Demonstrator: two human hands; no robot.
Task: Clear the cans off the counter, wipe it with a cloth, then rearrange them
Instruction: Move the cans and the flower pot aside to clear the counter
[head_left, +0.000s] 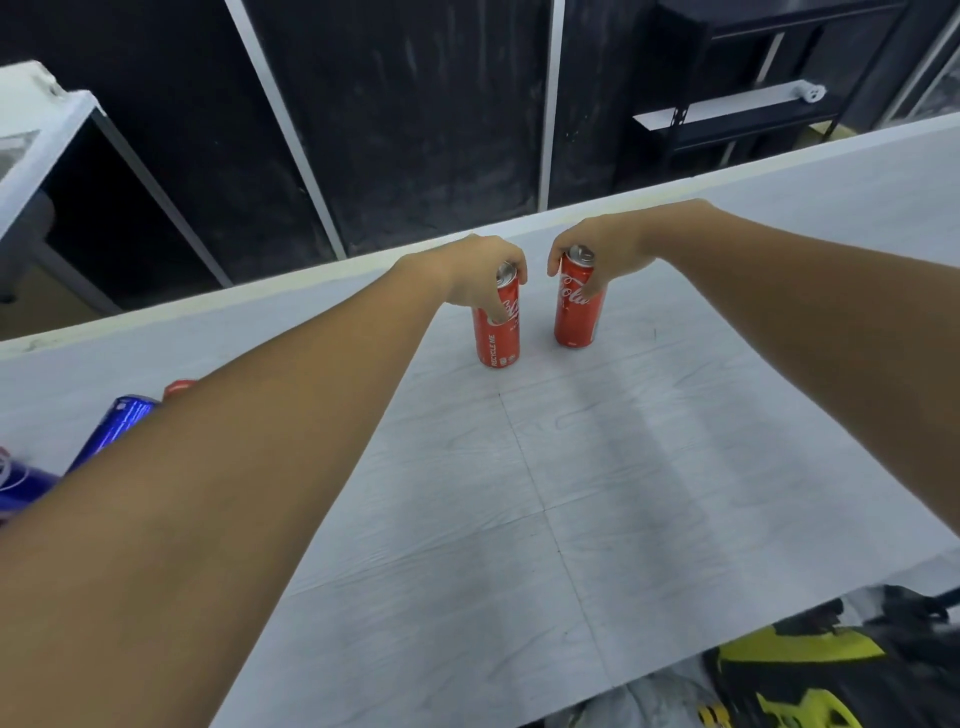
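Note:
Two slim red cola cans stand upright on the pale counter (571, 467) near its far edge. My left hand (478, 273) grips the top of the left red can (498, 338). My right hand (597, 254) grips the top of the right red can (574, 317). Both cans rest on the surface, a short gap apart. At the left edge, partly hidden behind my left forearm, lie a blue can (117, 423), another blue can (21, 480) and the end of a red can (179, 388).
A dark wall with white frame strips runs behind the counter. A black shelf rack (737, 104) stands at the back right, a white cabinet (41, 135) at the back left. A black-and-yellow object (810, 670) lies below the counter's near right edge.

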